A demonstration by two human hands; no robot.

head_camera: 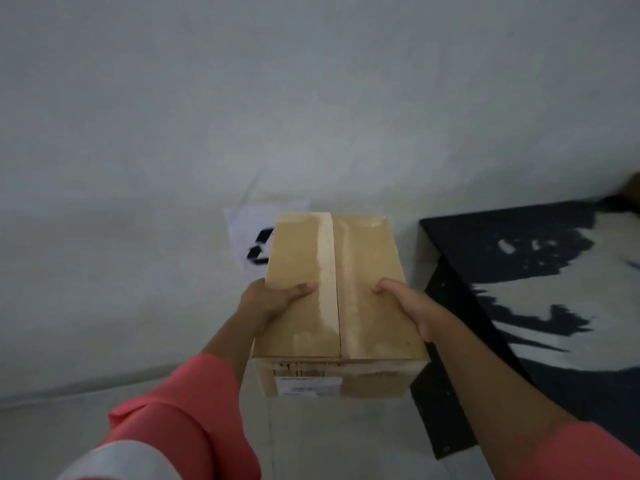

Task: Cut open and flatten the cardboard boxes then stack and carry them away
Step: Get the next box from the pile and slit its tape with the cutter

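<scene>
Two grips clamp the box point(339, 289), left grip point(270, 301) and right grip point(412, 306) at its sides. Right of it I see a tabletop point(485, 237).

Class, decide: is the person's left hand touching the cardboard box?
Touching. The head view shows the left hand gripping the cardboard box at its left edge, thumb lying on its top.

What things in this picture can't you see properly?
All in the head view:
The label on the cardboard box is too small and blurred to read.
The box's inside is hidden by its closed flaps.
The black mark on the paper is partly behind the box.
Most fingers of the left hand and right hand are hidden round the box's sides.
</scene>
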